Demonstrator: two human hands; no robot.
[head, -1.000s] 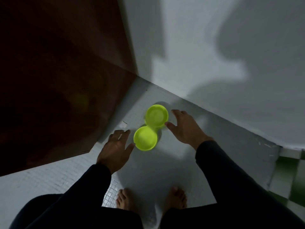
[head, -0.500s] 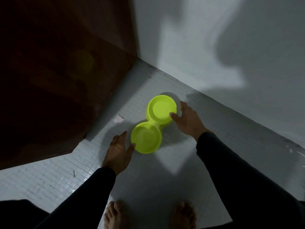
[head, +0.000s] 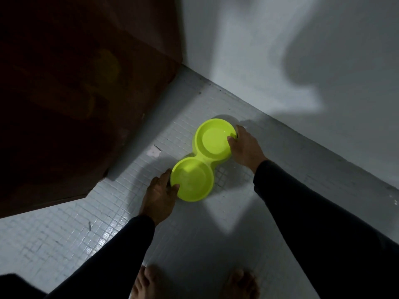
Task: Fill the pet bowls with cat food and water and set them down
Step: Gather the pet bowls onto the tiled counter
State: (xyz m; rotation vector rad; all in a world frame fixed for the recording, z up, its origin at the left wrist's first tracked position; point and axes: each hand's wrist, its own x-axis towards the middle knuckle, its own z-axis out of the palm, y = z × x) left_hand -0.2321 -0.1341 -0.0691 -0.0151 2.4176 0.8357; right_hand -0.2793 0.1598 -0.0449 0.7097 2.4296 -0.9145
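In the head view, a person is bending over a bright lime-green plastic double pet bowl (head: 204,160), two round dishes joined by a narrow waist, which is sitting a little right of the frame's centre on a pale small-tiled floor (head: 121,203). The left hand (head: 159,197) is gripping the rim of the lower dish, thumb hooked over the edge and fingers reaching down its outer wall. The right hand (head: 245,147) is gripping the rim of the upper dish the same way, thumb inside and fingers curled round the outside. A dark brown wooden panel (head: 75,93) is filling the upper left of the frame, a grey wall (head: 302,50) the upper right, and two bare feet are showing at the bottom edge.

Judging from both grips, the step in hand is taking hold of the bowl, probably to lift it for filling. The next move is calling for a level, two-handed lift.

Neither dish is showing any cat food. The upper one is glinting faintly, but whether it is holding water I cannot tell.
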